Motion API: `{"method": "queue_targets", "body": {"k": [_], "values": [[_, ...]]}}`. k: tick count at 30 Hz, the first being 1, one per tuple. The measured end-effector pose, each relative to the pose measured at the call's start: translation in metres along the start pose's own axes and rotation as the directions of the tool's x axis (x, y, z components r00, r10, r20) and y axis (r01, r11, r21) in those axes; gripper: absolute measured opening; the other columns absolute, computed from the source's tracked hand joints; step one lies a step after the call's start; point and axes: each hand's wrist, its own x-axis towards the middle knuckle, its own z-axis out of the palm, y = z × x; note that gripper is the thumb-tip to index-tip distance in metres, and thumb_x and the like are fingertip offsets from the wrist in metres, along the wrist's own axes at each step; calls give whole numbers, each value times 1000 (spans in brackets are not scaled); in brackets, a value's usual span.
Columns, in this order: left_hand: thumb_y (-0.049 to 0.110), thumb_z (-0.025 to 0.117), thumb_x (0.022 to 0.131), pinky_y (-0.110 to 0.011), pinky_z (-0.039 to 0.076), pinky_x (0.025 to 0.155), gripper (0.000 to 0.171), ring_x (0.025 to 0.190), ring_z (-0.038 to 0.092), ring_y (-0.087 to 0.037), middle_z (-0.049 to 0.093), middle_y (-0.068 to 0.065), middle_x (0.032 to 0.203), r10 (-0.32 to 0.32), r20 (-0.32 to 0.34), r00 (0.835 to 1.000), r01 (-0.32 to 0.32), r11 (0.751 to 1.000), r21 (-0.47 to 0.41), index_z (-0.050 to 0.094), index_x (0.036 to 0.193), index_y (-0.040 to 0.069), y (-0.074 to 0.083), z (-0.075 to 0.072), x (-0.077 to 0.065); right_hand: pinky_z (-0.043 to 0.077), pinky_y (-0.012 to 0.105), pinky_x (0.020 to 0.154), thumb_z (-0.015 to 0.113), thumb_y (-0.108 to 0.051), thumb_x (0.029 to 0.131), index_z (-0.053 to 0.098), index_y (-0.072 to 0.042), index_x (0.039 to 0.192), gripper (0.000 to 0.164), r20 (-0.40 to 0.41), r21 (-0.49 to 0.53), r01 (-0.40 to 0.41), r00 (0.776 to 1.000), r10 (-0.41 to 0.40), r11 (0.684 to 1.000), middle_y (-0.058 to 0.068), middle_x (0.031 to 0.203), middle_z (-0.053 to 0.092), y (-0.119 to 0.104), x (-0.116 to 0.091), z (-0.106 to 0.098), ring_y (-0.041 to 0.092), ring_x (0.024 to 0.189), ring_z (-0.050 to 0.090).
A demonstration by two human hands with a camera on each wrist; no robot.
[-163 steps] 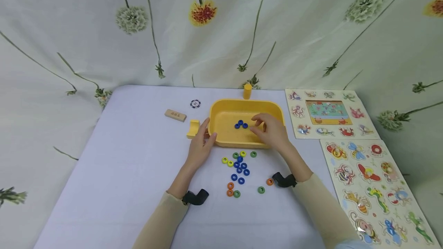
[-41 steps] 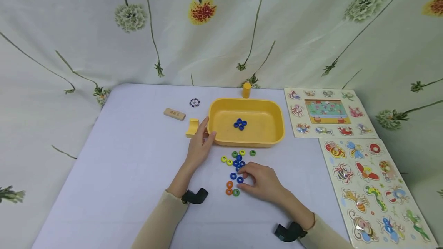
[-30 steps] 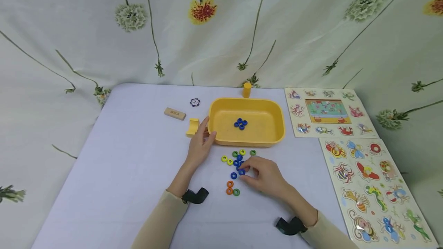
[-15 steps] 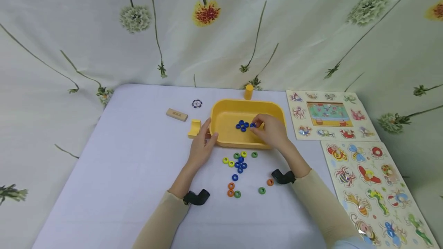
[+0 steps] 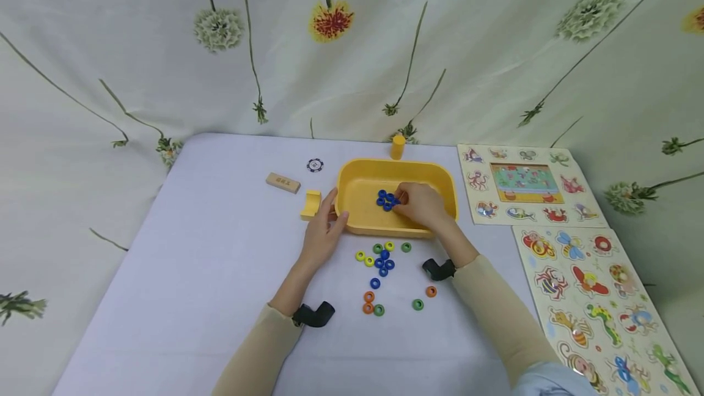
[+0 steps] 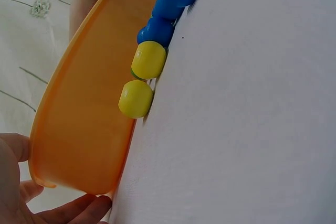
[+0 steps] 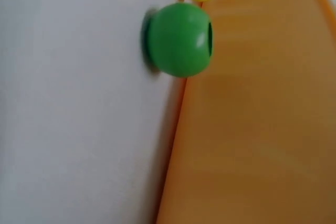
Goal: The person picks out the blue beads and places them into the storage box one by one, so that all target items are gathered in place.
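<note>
A yellow tray stands at the back middle of the table, with several blue beads grouped on its floor. My right hand reaches over the near rim and pinches a blue bead right beside that group. At the tray's left end my left hand rests with fairly straight fingers, touching the wall. The left wrist view shows the fingers at the bottom of the tray's wall. The right wrist view holds a green bead and the tray's side, but not the right hand.
Loose blue beads, yellow beads, orange beads and green beads lie before the tray. Around it are a yellow curved block, wooden block, poker chip, yellow cylinder and sticker-like picture boards.
My right hand has picked a blue bead from the loose pile, carried it up into the tray and lowered it against the other blue beads. The left hand has stayed at the tray.
</note>
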Motion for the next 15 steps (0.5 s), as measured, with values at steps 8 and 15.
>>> {"method": "queue_targets", "body": {"k": [8,15], "values": [[39,46,90,-35,45,78,56,97,53,-17,52,-8,120,4,8,1000,-4,1000,-2,22,140,30,1,2,0,38,27,56,65,-29,79,60,-14,98,25,-152,111,12,988,5,994,-2,81,58,10,-28,-8,16,67,49],[40,46,90,-38,46,80,57,99,53,-19,52,-8,120,-11,7,1000,11,1000,-1,21,140,31,0,1,1,32,22,47,67,-27,78,63,-12,97,25,-416,171,240,897,-151,956,-4,75,57,16,-73,-9,10,53,40]]}}
